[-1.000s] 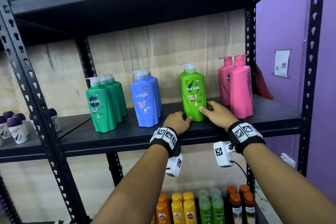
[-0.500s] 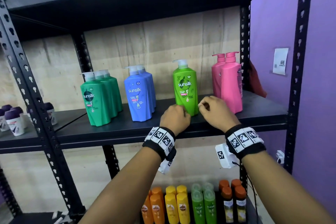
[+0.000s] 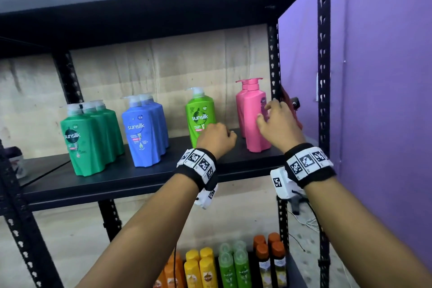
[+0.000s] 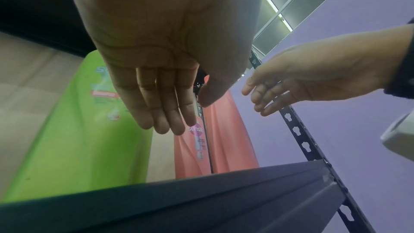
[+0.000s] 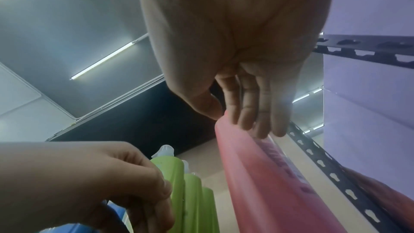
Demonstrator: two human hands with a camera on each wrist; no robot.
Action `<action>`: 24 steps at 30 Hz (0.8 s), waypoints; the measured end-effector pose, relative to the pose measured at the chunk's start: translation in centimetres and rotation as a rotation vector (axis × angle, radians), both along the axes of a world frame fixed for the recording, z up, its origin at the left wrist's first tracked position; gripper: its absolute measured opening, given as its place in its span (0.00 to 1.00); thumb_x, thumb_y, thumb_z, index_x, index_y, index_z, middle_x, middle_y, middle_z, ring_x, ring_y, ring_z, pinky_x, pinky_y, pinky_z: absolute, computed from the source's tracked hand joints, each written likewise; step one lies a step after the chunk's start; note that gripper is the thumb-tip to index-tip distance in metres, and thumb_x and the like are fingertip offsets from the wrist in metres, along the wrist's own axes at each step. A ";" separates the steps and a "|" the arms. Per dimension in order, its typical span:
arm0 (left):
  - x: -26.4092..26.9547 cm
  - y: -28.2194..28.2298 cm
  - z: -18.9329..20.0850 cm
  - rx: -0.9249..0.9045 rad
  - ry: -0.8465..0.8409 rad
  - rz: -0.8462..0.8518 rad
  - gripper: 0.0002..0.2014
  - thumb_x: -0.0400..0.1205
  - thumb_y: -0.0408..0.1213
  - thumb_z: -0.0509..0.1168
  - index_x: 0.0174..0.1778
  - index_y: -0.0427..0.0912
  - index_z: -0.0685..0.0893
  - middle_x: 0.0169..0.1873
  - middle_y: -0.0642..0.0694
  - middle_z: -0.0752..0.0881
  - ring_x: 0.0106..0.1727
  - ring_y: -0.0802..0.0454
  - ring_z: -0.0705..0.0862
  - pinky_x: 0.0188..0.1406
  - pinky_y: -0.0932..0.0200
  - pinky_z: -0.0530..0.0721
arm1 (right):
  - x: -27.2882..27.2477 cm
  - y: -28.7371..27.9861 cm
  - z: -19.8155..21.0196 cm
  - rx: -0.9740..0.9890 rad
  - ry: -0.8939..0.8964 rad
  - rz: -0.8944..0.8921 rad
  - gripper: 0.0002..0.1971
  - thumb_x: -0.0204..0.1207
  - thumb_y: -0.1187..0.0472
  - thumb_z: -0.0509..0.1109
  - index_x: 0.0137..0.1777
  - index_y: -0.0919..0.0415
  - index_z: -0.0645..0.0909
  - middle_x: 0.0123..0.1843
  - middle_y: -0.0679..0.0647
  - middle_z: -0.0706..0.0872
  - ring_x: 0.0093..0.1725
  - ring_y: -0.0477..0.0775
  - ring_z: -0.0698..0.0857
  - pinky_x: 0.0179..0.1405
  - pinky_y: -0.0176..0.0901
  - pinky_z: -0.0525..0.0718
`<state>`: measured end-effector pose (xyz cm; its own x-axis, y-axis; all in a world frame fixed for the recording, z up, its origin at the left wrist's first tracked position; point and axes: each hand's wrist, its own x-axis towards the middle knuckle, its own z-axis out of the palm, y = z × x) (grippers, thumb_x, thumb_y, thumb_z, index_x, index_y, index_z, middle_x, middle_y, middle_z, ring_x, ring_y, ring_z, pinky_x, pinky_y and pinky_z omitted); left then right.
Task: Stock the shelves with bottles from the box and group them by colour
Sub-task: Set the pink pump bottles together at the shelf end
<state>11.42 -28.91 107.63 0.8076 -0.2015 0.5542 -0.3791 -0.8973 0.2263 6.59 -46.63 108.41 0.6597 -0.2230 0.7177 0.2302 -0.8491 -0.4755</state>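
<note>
Pink front bottle [image 3: 256, 121] under right hand [image 3: 278, 121], loose grip touching its side; left hand [image 3: 216, 139] curled, empty

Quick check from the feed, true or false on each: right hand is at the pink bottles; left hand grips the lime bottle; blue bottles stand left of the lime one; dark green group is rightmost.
1. The right hand touches the front pink bottle. True.
2. The left hand grips the lime green bottle. False: it holds nothing.
3. The blue bottles stand left of the lime one. True.
4. The dark green bottles are rightmost. False: they are leftmost.
</note>
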 end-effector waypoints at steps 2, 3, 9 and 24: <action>0.1 -0.7 0.1 0.005 0.011 -0.002 0.19 0.83 0.48 0.60 0.48 0.36 0.89 0.49 0.32 0.89 0.54 0.33 0.87 0.51 0.48 0.85 | 0.7 0.0 0.1 0.028 0.023 -0.026 0.27 0.83 0.49 0.68 0.76 0.62 0.69 0.70 0.63 0.71 0.65 0.68 0.81 0.60 0.57 0.79; 0.2 -0.9 0.0 0.004 0.015 -0.006 0.19 0.83 0.48 0.61 0.47 0.36 0.89 0.48 0.32 0.89 0.53 0.33 0.87 0.50 0.48 0.85 | 1.2 0.0 0.1 0.048 0.053 -0.015 0.32 0.81 0.48 0.69 0.80 0.62 0.64 0.73 0.64 0.68 0.68 0.72 0.79 0.65 0.62 0.78; 0.4 -1.8 -0.2 -0.009 0.052 -0.011 0.17 0.82 0.47 0.63 0.44 0.37 0.90 0.46 0.32 0.90 0.52 0.33 0.87 0.50 0.49 0.85 | 4.4 0.2 -0.8 0.186 0.216 0.090 0.55 0.76 0.40 0.75 0.89 0.56 0.41 0.79 0.70 0.61 0.73 0.76 0.76 0.74 0.64 0.74; 2.5 -2.6 1.3 -0.004 0.016 -0.006 0.20 0.82 0.49 0.62 0.42 0.34 0.89 0.46 0.32 0.90 0.52 0.33 0.87 0.50 0.48 0.85 | 7.0 -0.9 -3.1 0.359 0.040 0.181 0.54 0.69 0.49 0.79 0.88 0.53 0.48 0.73 0.68 0.73 0.65 0.70 0.80 0.67 0.59 0.80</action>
